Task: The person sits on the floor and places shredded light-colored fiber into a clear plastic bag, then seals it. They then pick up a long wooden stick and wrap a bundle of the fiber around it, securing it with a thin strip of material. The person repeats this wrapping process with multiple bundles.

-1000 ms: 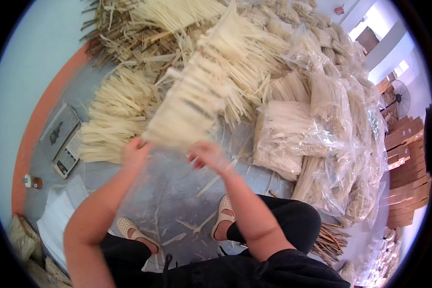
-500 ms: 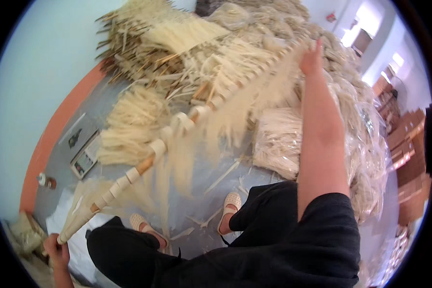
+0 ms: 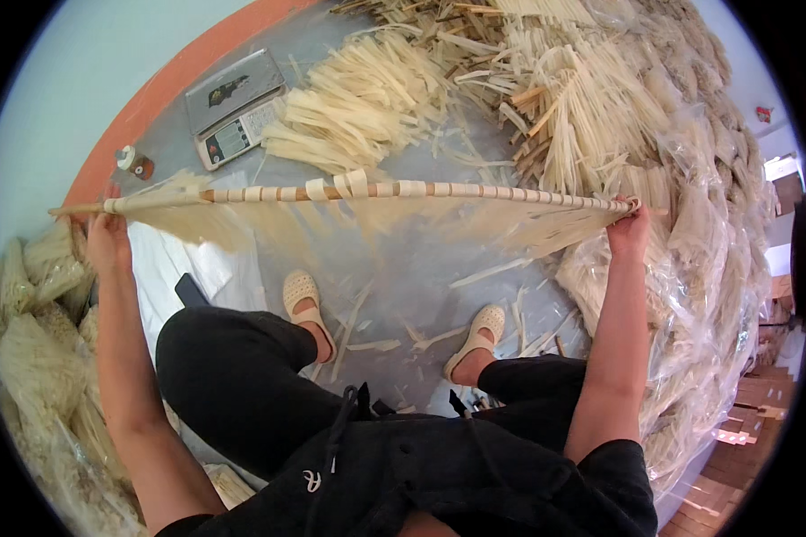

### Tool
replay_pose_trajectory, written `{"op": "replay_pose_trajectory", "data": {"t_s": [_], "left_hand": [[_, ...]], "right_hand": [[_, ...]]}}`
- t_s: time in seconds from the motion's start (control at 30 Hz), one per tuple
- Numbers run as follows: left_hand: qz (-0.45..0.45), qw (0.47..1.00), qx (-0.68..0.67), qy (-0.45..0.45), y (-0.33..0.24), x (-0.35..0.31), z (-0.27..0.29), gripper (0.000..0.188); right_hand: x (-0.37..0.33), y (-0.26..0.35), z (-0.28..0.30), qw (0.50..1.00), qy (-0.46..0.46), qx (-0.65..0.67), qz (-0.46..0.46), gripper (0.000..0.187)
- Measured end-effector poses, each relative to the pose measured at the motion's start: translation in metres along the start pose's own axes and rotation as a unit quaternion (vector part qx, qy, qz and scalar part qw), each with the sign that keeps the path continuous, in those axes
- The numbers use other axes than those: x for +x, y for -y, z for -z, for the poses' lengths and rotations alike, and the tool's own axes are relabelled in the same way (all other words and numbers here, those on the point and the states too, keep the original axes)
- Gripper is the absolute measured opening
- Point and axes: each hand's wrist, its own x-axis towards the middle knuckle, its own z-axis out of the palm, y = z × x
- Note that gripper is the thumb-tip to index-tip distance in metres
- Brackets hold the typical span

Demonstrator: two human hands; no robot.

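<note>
A long thin wooden stick [image 3: 73, 210] spans nearly level across the view in front of me. Pale cream strips [image 3: 475, 215] are draped over it along most of its length, their hanging ends blurred. My left hand [image 3: 109, 240] is closed around the stick near its left end, whose bare tip pokes out past the fingers. Close to the right end, my right hand [image 3: 630, 228] grips the stick and the strips there. The strips sit tightly side by side toward the right, with bare wood showing between some of them left of the middle.
A digital scale [image 3: 233, 107] and a small bottle [image 3: 134, 163] stand on the floor at far left. Beyond are a heap of cream strips [image 3: 358, 98] and strip-covered sticks [image 3: 591, 107]. Plastic-wrapped bundles [image 3: 681, 331] pile up at right, more [image 3: 45, 358] at left. A dark phone-like object [image 3: 190, 291] lies on white sheeting [image 3: 157, 268].
The stick has swung from a steep slant to nearly level. My right hand has come down and nearer, and my left hand has risen. The view has shifted too.
</note>
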Motion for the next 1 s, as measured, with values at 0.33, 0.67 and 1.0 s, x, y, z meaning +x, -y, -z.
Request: {"op": "replay_pose_trajectory", "data": {"t_s": [0.33, 0.67, 1.0], "left_hand": [[0.189, 0.979, -0.010, -0.076, 0.162, -0.014, 0.023, 0.045], [0.289, 0.954, -0.061, -0.058, 0.216, -0.026, -0.049, 0.039], [0.116, 0.950, -0.202, 0.208, 0.127, -0.022, -0.029, 0.049]], "right_hand": [[-0.016, -0.187, 0.080, 0.947, -0.043, -0.311, -0.072, 0.052], [-0.044, -0.230, 0.001, 0.976, -0.015, -0.217, -0.012, 0.068], [-0.071, -0.108, -0.053, 0.987, 0.020, -0.034, 0.159, 0.071]]}}
